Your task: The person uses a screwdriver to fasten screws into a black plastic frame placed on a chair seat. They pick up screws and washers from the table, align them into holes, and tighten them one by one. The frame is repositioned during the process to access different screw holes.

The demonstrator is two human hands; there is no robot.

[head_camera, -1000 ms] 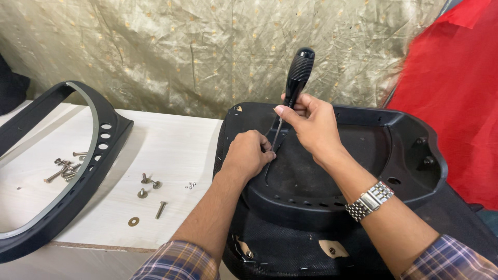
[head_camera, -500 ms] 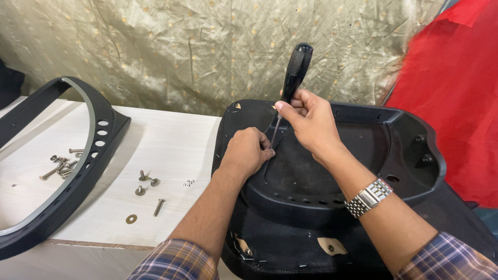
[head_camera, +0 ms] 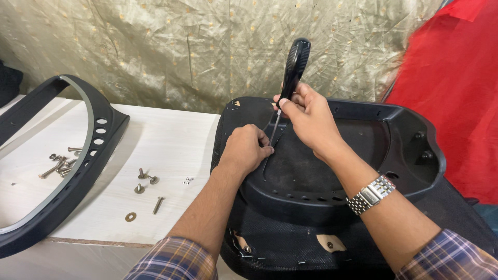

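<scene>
**Screwdriver set into seat pan**

On the white surface [head_camera: 171, 150], right of centre: black plastic seat pan [head_camera: 404, 129], underside up, partly overhanging the near edge. Looks rigid, moulded, bulky; probably light for its size, best held by the raised rim. Mesh fabric wraps its lower edge, stapled.

Far left: curved black frame [head_camera: 98, 140] with a row of holes, lying flat.

Right hand [head_camera: 311, 122] wraps the lower end of the screwdriver [head_camera: 295, 65], grip pressed together around where the handle meets the shaft. Tool stands nearly upright, tilted slightly right, tip down in the pan's recess. Ribbed black handle should resist slipping; steel shaft thin, stiff.

Left hand [head_camera: 244, 150] rests on the pan, grip curled in, fingertips pinching at the shaft's tip; whether a fastener sits there, cannot tell.

Loose screws [head_camera: 57, 166] inside the frame's curve; bolts [head_camera: 145, 179] and a washer [head_camera: 130, 217] between frame and pan.
</scene>
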